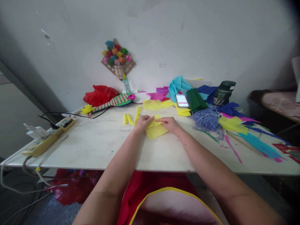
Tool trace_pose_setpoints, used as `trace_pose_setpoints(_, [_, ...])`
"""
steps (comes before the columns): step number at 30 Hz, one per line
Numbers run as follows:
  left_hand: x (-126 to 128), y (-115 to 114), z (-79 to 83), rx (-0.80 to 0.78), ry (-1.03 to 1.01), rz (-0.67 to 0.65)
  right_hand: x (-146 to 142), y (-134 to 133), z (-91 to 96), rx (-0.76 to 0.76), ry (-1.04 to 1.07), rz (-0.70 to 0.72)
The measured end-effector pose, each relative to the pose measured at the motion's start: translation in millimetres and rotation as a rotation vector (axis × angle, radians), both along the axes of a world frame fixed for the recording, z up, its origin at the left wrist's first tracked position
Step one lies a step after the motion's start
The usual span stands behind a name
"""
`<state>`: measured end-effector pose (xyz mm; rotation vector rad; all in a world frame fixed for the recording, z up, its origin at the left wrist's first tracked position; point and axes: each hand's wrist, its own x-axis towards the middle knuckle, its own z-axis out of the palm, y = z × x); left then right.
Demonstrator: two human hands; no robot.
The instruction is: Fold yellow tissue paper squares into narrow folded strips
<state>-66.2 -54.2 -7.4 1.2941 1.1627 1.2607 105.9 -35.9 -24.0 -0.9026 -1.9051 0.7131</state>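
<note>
Both hands meet over a sheet of yellow crepe paper (156, 132) near the middle of the white table (93, 143). Its upper part is folded into narrow pleats, while the lower part lies flat toward me. My left hand (143, 122) pinches the left end of the folded part. At the right end, my right hand (171, 124) grips the paper with the index finger stretched along the fold. Beside my left hand lie several narrow folded yellow paper strips (129, 119). The undersides of both hands' fingers are partly hidden.
A yellow power strip (50, 137) with cables runs along the left edge. A decorated green piece (114, 101) and red plastic bag (99, 95) lie behind. Rightward are a phone (182, 101), purple yarn (207, 118), coloured crepe paper (260, 144) and a dark bottle (224, 92).
</note>
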Motion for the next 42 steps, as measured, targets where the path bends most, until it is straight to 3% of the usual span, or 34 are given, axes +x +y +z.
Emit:
trace_pose_setpoints(7, [-2.0,2.8,-2.5,-0.01,0.0,-0.09,-1.7,1.4,-2.1,-0.039,0.018,0.006])
trace_pose_setpoints(11, [-2.1,3.6,-3.7,0.013,-0.047,-0.108,-0.1,-2.9,3.5,-0.149,0.077,-0.038])
trace_pose_setpoints(22, [-3.3,7.8,-3.0,0.099,0.235,0.028,5.7,3.6,2.6,-0.384,0.387,-0.11])
trace_pose_setpoints(29, [-3.8,8.9,-3.2,0.148,0.34,0.076,3.8,-6.0,11.9,-0.273,0.172,-0.044])
trace_pose_setpoints(34, [-5.3,8.7,-3.4,0.12,0.325,0.05,3.7,-3.8,10.0,-0.223,0.186,0.091])
trace_pose_setpoints(42, [-5.8,7.6,-4.4,0.05,0.177,-0.029,-0.4,-0.5,2.4,-0.125,0.116,0.05])
